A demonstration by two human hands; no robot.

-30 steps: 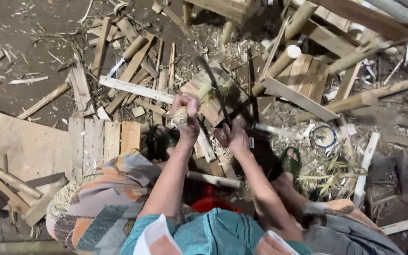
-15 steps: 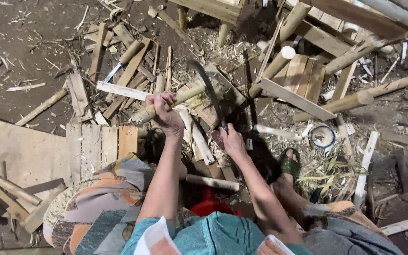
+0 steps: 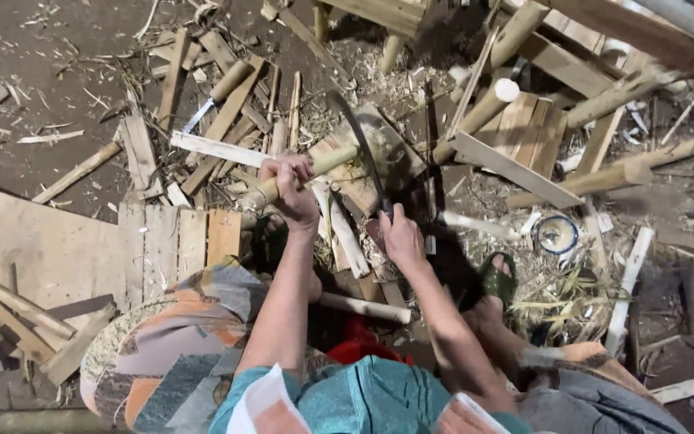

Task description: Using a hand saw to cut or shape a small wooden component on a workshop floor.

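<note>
My left hand grips a pale bamboo stick near its lower end; the stick lies tilted, its far end resting on a wooden chopping block. My right hand holds the handle of a dark curved blade, raised with its tip arching over the stick and the block. Both forearms reach forward from my teal shirt. My foot in a green sandal rests to the right of the block.
Split bamboo strips and wood offcuts litter the dirt floor. A flat plywood sheet lies at left, round poles at upper right, a knife at upper left. A small round tin sits among shavings.
My left hand has turned the bamboo stick from upright to slanted, laid onto the block. The curved blade has swung up and over the stick.
</note>
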